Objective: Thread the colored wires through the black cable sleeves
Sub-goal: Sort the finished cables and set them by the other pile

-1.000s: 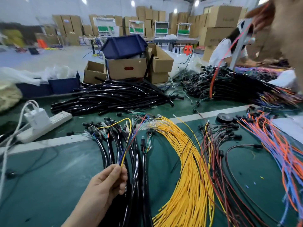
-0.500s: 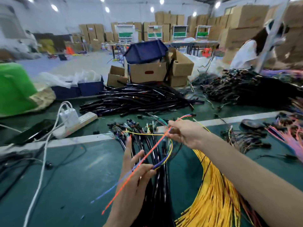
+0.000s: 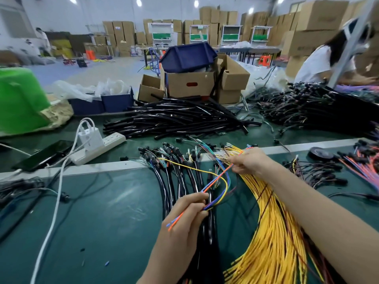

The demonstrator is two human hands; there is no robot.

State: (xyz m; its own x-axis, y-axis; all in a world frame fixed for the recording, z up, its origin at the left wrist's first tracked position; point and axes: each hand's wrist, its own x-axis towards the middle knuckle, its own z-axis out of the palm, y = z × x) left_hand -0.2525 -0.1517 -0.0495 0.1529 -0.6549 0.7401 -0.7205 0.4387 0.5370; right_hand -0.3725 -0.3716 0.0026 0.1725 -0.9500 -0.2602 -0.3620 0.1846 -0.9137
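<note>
My right grip has drawn the coloured wires through my left grip, both pinching them at frame centre; tails now short, so I judge the ends evened for feeding, with black sleeves piled at upper centre.

Thin colored wires, orange, blue and yellow, make a loose loop over the middle of the tabletop. Under them a bundle of black cable sleeves runs toward the near edge. A thick sheaf of yellow wires lies just to its right, and loose black sleeves are heaped toward the far edge.
</note>
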